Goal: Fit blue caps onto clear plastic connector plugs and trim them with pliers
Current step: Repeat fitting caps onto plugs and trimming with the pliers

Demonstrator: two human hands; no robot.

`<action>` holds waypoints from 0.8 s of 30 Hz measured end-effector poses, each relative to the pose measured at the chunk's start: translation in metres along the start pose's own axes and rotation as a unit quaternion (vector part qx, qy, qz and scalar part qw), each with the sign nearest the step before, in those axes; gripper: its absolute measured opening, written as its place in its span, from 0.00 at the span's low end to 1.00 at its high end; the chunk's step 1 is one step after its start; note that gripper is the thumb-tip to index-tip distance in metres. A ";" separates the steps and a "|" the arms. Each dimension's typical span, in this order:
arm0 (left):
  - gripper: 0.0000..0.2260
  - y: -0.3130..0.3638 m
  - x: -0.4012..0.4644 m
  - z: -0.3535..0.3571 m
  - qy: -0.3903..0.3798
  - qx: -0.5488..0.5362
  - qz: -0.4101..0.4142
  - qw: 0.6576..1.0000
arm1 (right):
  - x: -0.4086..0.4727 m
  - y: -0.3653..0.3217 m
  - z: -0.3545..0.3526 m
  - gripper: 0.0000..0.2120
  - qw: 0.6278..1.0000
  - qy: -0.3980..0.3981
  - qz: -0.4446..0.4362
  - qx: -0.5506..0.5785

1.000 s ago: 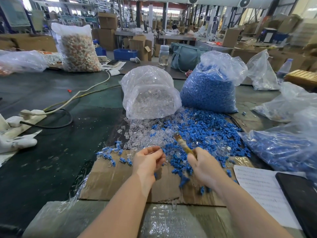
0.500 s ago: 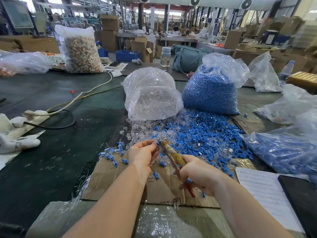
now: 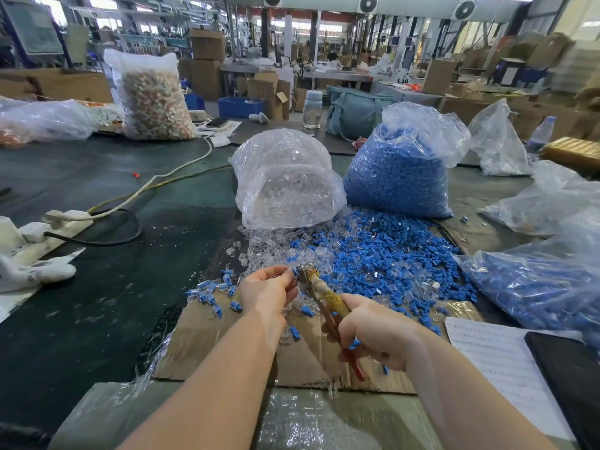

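Observation:
My left hand (image 3: pixel 268 292) pinches a small blue-capped clear plug (image 3: pixel 294 271) at its fingertips. My right hand (image 3: pixel 373 329) grips the worn yellow and red handles of the pliers (image 3: pixel 324 292), whose metal jaws touch the plug. Behind the hands lies a loose heap of blue caps (image 3: pixel 383 254) mixed with clear plugs (image 3: pixel 276 248). Several capped plugs (image 3: pixel 211 295) lie in a small group left of my left hand, at the edge of the cardboard sheet (image 3: pixel 207 336).
A bag of clear plugs (image 3: pixel 285 186) and a bag of blue caps (image 3: pixel 399 177) stand behind the heap. Another bag of blue parts (image 3: pixel 545 280) lies at the right, by a printed sheet (image 3: pixel 487 355) and a black tablet (image 3: pixel 571 378). A power strip with cables (image 3: pixel 61 219) sits at the left.
My right hand has swung the pliers from pointing away over the heap to meet my left hand. Both hands rose slightly, and the jaws now sit on the plug.

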State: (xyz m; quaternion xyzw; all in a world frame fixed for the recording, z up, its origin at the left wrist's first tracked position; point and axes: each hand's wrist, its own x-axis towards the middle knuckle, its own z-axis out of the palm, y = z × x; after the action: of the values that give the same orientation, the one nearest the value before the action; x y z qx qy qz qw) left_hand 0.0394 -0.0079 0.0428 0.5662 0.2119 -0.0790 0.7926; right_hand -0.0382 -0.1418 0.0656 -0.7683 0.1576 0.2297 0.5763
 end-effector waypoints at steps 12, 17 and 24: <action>0.05 0.000 0.000 0.000 0.010 0.014 0.013 1.000 | 0.001 0.003 -0.001 0.16 0.999 -0.001 -0.005 -0.049; 0.06 -0.001 0.001 -0.003 -0.002 0.013 0.004 1.000 | 0.000 0.003 0.000 0.15 0.998 0.006 -0.013 -0.053; 0.05 -0.001 -0.001 -0.002 0.005 -0.003 0.015 1.000 | -0.001 0.004 0.003 0.14 0.999 0.006 -0.020 -0.045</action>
State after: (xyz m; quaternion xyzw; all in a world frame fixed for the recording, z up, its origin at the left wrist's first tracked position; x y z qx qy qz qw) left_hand 0.0379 -0.0061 0.0418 0.5676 0.2077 -0.0639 0.7941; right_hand -0.0418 -0.1398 0.0617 -0.7979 0.1350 0.2209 0.5444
